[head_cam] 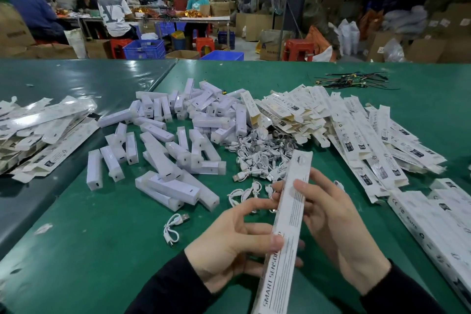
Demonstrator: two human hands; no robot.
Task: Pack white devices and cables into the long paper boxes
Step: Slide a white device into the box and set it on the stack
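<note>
Long paper box (285,224) sits up off the green table (102,237), gripped by both hands: left hand (237,239) pinching its lower half, right hand (331,222) grasping the middle. Cables (257,160) just beyond the box, white devices (173,140) beyond-left.

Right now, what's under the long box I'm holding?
Under the long box show fingers of the left hand, white cables and the green table. Its contents are hidden.

Long white paper box (285,224) printed "SMART SENSOR", tilted lengthwise in my hands. Behind it: white devices (165,135), coiled white cables (257,160), flat boxes (356,130).
</note>
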